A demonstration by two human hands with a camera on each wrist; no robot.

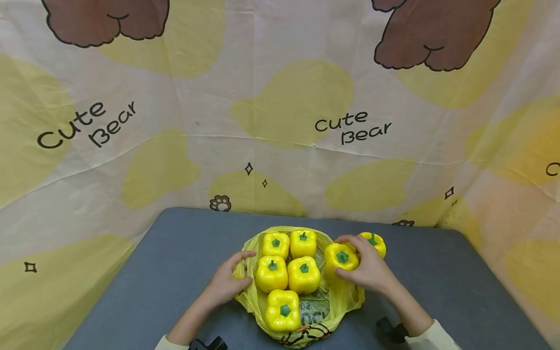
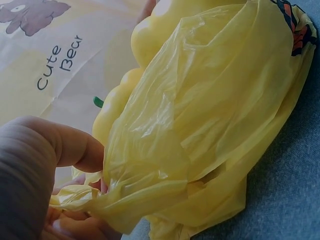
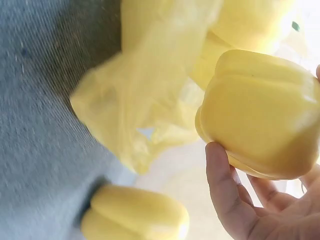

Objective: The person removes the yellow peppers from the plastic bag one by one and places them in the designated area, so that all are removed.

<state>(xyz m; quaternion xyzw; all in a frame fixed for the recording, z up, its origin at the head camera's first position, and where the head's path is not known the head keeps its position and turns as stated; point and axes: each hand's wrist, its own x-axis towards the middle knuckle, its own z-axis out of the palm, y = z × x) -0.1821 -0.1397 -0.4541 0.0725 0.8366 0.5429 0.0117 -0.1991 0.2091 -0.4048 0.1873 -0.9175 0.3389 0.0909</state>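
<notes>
Several yellow bell peppers (image 1: 272,273) with green stems sit upright inside an opened yellow plastic bag (image 1: 345,299). My right hand (image 1: 365,265) grips another yellow bell pepper (image 1: 341,256) by its sides, held over the bag's right edge; the right wrist view shows this bell pepper (image 3: 260,115) raised above the table. At the bag's left rim, my left hand (image 1: 225,282) pinches the thin plastic, and the left wrist view shows a bunched part of the bag (image 2: 80,195) between thumb and fingers. One more yellow bell pepper (image 1: 377,245) stands on the table behind my right hand.
The bag rests on a dark grey table (image 1: 175,262). A printed cloth (image 1: 280,102) with bears and lettering hangs behind and beside the table. Black devices (image 1: 389,330) show by both wrists.
</notes>
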